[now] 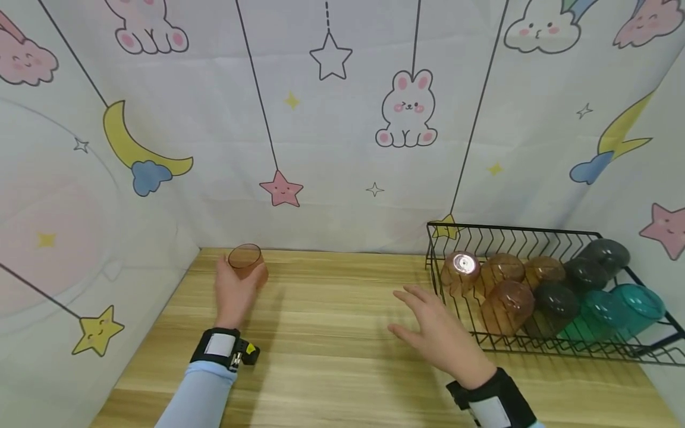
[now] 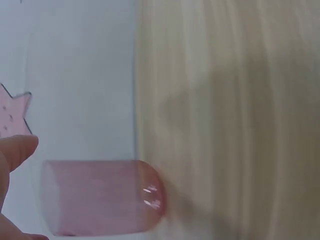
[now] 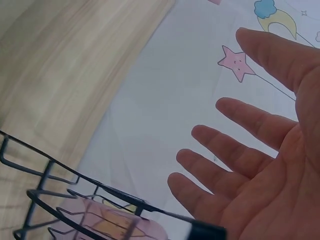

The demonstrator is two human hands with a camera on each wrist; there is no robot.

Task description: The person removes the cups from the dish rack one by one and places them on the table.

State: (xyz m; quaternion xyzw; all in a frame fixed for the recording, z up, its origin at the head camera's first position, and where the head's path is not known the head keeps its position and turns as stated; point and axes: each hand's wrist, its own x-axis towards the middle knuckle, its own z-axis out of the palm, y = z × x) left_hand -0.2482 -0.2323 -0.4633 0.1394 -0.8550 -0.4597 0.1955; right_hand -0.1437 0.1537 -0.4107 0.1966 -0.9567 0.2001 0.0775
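Observation:
A pinkish-brown transparent drinking glass [image 1: 244, 256] stands upright on the wooden table at the back left, rim up. My left hand [image 1: 235, 294] is around its near side, thumb and fingers spread to either side. In the left wrist view a gap shows between the fingertips [image 2: 22, 148] and the glass [image 2: 100, 197]; the hand hides its lower part in the head view. My right hand [image 1: 436, 333] hovers left of the black wire rack [image 1: 514, 227], fingers spread and holding nothing. Several upturned glasses, pinkish-brown [image 1: 507, 306], grey [image 1: 556, 300] and teal [image 1: 637, 303], fill the rack.
The rack's wire edge [image 3: 115, 192] runs close beside my right hand. A printed cloth [image 1: 342, 142] with stars, moons and rabbits hangs behind the table and at both sides. Bare wood table [image 1: 332, 333] lies between the two hands.

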